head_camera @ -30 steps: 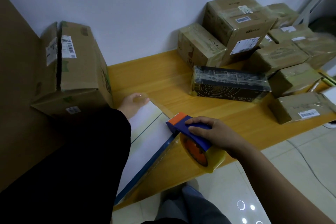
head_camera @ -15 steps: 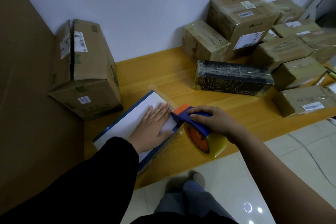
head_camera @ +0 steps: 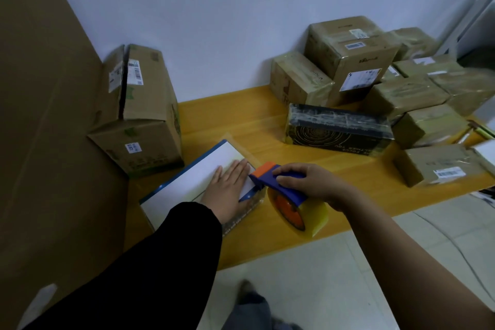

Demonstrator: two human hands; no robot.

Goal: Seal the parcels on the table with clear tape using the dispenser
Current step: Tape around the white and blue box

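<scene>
— Where was the parcel that was being taped?
— The flat white parcel (head_camera: 192,182) lay on the near left part of the yellow table (head_camera: 230,112), just in front of the big brown carton (head_camera: 150,126). The person's left hand (head_camera: 226,191) lay flat on top of it, fingers straight, pressing down.
— And the other hand?
— The right hand (head_camera: 308,182) was curled round the blue handle of the tape dispenser (head_camera: 264,180). Its orange tip sat at the right end of the parcel, right beside the left hand, and seemed to touch the box. The roll of clear tape (head_camera: 318,215) hung just past the parcel's near right corner.
— So what was the step?
— It looked like a strip was being laid or cut at that end. To do it well, the flat hand had to hold the parcel so it could not slide, and rub the tape down with no bubbles. The dispenser needed a straight, tight pull, then a tip so its teeth cut clean.
— What could have gone wrong?
— The fingers were very near the cutting edge and might have been nicked. The tape could also have folded and stuck to itself.
— Were other parcels there?
— Yes. A black box (head_camera: 334,136) and a heap of wrapped brown parcels (head_camera: 407,94) sat at the far right, well apart from the hands.
</scene>
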